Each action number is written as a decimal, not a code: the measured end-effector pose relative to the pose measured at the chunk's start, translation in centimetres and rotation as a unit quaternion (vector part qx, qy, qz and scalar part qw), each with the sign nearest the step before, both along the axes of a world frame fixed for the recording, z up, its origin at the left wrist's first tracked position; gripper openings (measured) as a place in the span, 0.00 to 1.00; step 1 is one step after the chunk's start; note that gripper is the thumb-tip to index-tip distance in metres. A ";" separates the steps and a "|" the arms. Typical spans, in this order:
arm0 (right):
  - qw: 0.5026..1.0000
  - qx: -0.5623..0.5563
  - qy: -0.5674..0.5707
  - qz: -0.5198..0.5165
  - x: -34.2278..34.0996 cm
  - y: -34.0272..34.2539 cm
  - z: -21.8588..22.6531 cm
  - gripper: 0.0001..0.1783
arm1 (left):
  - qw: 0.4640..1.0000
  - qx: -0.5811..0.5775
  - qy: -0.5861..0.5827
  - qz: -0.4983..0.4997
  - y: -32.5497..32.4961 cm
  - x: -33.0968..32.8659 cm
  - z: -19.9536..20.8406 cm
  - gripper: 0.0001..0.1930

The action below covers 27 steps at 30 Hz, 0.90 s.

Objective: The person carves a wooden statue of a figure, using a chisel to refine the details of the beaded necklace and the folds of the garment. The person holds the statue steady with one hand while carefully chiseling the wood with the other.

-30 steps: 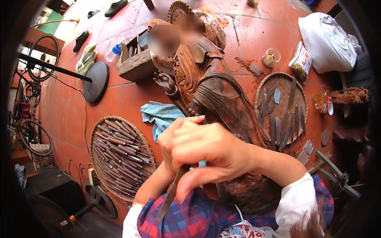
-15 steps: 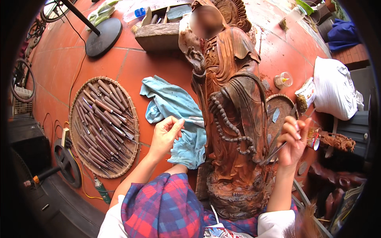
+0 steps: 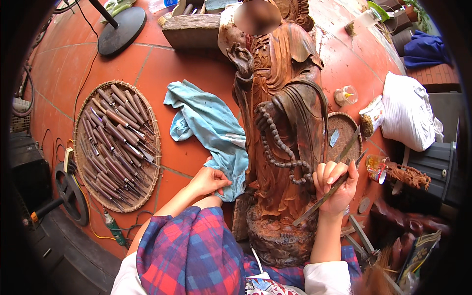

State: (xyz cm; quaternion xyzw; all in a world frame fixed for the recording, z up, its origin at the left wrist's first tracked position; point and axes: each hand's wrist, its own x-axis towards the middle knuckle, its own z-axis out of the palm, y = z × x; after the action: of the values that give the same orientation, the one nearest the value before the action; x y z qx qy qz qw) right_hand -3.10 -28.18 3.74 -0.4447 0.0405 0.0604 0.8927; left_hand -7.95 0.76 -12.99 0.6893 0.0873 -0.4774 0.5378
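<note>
A carved brown wooden statue [image 3: 282, 98] with carved beads leans up from my lap, its base between my arms. My right hand [image 3: 335, 184] is closed round a long flat metal file [image 3: 314, 209], whose lower end slants toward the statue's base. Behind these fingers shows another narrow grey strip [image 3: 348, 147]; whether I hold it too is unclear. My left hand [image 3: 211, 181] has its fingers pinched together against the lower end of a blue cloth [image 3: 209, 120]; what is between the fingertips is hidden. Plaid fabric [image 3: 191, 250] covers my knee.
On the left, a round woven tray [image 3: 76, 142] holds several wooden-handled carving tools [image 3: 118, 147]. A wooden box [image 3: 191, 32] and a black round stand base [image 3: 123, 32] lie ahead. To the right are another woven tray [image 3: 344, 125], a jar [image 3: 345, 95] and a white sack [image 3: 408, 113].
My left hand has come down from above the blue cloth to its lower end. My right hand has moved left and lower, turning the file across the statue's lower side. The view has shifted slightly.
</note>
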 end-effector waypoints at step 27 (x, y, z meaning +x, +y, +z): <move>0.893 -0.396 -0.146 -0.156 -3.0 7.3 3.2 0.23 | 0.902 -0.209 -0.308 0.217 -1.5 5.9 10.1 0.09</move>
State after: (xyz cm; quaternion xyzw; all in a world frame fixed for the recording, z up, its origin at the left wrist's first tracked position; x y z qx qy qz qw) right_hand -6.14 -20.92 6.90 -0.7534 -0.0006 -0.1663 0.6363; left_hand -2.04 -0.71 -2.86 0.6380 -0.0369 -0.1199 0.7597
